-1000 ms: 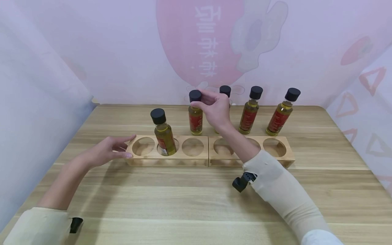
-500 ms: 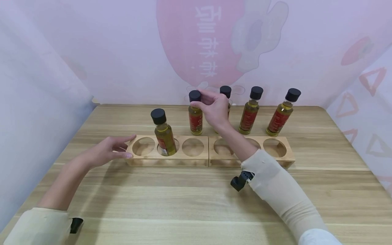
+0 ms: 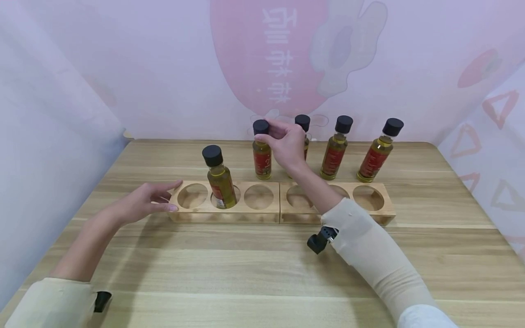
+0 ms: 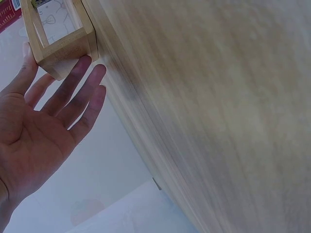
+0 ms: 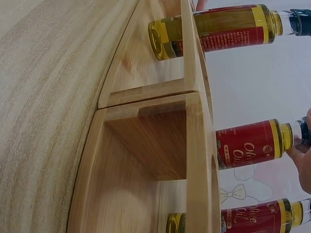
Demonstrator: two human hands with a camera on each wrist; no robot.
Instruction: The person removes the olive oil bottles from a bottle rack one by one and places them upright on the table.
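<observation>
Here the right hand [image 3: 287,145] reaches across the wooden rack [image 3: 281,202] and pinches the black cap of a bottle [image 3: 261,150] standing on the table [image 3: 262,269] just behind it. The left hand [image 3: 144,201] lies flat — fingers straight, touching the rack's left end. Only the right wrist view shows the "Olive Oil" label [image 5: 245,150].

Very little differs from a second ago. The right hand [image 3: 287,145], its grip pinching the black cap of the leftmost small glass bottle of yellow oil with a red label [image 3: 261,155] in the far row, has sunk slightly. Its cream sleeve [image 3: 369,255] and the black wrist-worn camera mount [image 3: 320,240] have slid a touch left and farther from the near tabletop edge.
</observation>
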